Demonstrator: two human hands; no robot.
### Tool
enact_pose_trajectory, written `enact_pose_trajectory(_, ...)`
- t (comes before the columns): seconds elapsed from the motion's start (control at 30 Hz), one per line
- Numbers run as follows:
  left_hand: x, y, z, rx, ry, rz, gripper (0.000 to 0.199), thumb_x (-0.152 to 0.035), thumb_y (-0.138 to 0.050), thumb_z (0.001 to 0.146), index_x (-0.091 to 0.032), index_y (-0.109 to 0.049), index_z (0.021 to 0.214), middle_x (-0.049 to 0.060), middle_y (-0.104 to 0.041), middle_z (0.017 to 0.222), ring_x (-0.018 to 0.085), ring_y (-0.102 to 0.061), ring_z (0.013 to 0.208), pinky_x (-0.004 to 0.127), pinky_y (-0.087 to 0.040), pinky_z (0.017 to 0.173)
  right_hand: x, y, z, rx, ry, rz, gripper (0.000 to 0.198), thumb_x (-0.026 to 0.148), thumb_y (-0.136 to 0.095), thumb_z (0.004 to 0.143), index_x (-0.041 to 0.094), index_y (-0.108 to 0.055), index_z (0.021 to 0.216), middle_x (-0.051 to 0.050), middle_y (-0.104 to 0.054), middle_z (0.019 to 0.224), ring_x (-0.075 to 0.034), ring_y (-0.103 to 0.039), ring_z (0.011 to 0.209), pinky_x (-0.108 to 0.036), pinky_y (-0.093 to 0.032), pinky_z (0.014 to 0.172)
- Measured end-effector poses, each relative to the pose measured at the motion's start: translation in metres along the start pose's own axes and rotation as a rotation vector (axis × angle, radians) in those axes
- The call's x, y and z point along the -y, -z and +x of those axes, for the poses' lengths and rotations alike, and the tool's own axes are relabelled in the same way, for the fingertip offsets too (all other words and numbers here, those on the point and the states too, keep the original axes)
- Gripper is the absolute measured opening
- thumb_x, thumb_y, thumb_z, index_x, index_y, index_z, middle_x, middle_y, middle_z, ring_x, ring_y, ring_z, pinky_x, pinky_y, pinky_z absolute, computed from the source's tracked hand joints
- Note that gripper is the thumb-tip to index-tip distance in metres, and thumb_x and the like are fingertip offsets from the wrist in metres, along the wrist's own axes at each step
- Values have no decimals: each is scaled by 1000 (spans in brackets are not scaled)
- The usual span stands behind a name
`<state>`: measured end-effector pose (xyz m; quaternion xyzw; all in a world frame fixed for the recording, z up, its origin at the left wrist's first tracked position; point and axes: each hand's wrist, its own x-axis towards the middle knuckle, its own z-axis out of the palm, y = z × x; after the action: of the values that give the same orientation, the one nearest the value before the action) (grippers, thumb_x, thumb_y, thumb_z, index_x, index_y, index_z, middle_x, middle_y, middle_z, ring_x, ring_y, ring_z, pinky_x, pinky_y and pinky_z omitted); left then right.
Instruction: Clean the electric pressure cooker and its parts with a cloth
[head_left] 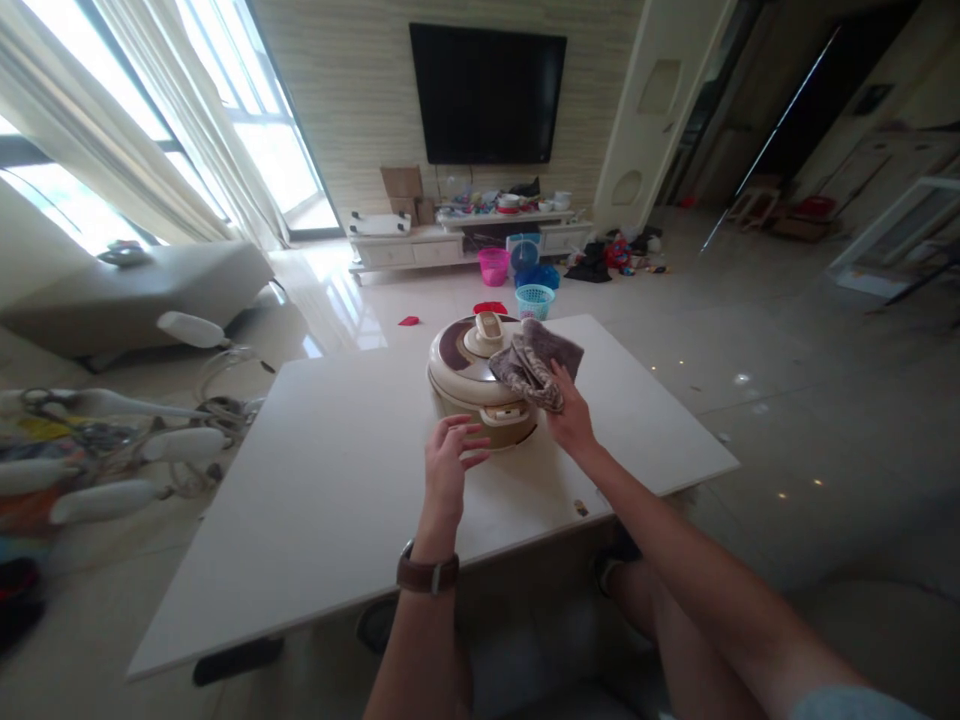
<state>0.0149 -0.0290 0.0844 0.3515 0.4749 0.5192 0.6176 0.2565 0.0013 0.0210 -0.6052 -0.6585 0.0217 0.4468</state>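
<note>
A round cream and brown electric pressure cooker (450,385) stands on the white table (337,480), its lid on and a knob on top. My right hand (571,415) grips a bunched grey-brown cloth (529,370), which lies against the right side of the lid. My left hand (452,455), with a brown strap on the wrist, hovers at the cooker's near side by the front handle (504,413). Its fingers are apart and hold nothing. Whether those fingertips touch the cooker I cannot tell.
A small dark object (580,508) lies near the table's front edge. Beyond the table stand a light-blue basket (535,300) and a pink bucket (493,267). White lamp-like pieces (187,445) crowd the left side. A cluttered TV cabinet (409,252) lines the wall.
</note>
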Motion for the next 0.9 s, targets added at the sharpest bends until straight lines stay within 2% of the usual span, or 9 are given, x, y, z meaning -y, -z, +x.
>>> enact_pose_trajectory(0.07, 1, 0, 2, -10, -6, 11, 32, -39, -68, 75, -18, -68, 100, 9, -77, 98, 21, -76, 78, 30, -58, 64, 3, -2, -12, -6, 21, -7, 69, 18, -53, 93, 23, -51, 162, -7, -38, 175, -35, -25, 167, -62, -33, 132)
enact_pose_trajectory(0.13, 1, 1, 6, -33, -15, 16, 33, -39, -69, 75, -18, -67, 100, 8, -76, 98, 21, -76, 77, 30, -58, 63, 12, 0, -21, 74, 107, -67, 71, 16, -57, 90, 27, -55, 159, -4, -40, 174, -36, -18, 168, -63, -33, 132)
enact_pose_trajectory(0.2, 2, 1, 9, -57, -20, 16, 34, -39, -69, 74, -18, -67, 100, 8, -76, 98, 20, -75, 76, 29, -58, 63, 19, 6, -23, 159, 165, -136, 73, 14, -61, 86, 30, -58, 157, -1, -44, 172, -36, -17, 169, -62, -34, 131)
enact_pose_trajectory(0.27, 4, 1, 12, -77, -20, 9, 34, -39, -68, 73, -18, -68, 100, 8, -76, 98, 20, -75, 76, 29, -58, 64, 22, 12, -19, 191, 168, -165, 77, 11, -61, 83, 30, -58, 157, -1, -44, 172, -36, -20, 168, -61, -36, 130)
enact_pose_trajectory(0.33, 7, 0, 14, -94, -14, -2, 34, -39, -69, 73, -18, -68, 99, 8, -76, 97, 20, -74, 75, 29, -58, 64, 19, 13, -15, 165, 141, -136, 79, 9, -59, 83, 28, -55, 160, -2, -43, 173, -36, -21, 168, -60, -38, 129)
enact_pose_trajectory(0.5, 14, -3, 16, -97, 14, -6, 34, -38, -69, 71, -18, -67, 98, 7, -75, 95, 18, -73, 73, 29, -58, 64, 7, 4, -19, 127, 125, -31, 77, 14, -57, 90, 29, -46, 165, 0, -33, 177, -33, -11, 170, -62, -33, 133)
enact_pose_trajectory(0.67, 16, -5, 18, -87, 31, -18, 33, -37, -69, 71, -18, -67, 98, 6, -74, 94, 18, -73, 74, 28, -57, 64, 4, 3, -23, 119, 150, -1, 71, 18, -57, 94, 28, -48, 164, -2, -37, 176, -33, -13, 169, -62, -33, 133)
enact_pose_trajectory(0.9, 15, -10, 18, -53, 58, -35, 34, -36, -70, 69, -18, -67, 97, 6, -76, 92, 19, -74, 74, 26, -55, 62, 1, 0, -22, 87, 189, 7, 74, 15, -58, 93, 29, -46, 165, -2, -37, 176, -33, -14, 169, -62, -34, 133)
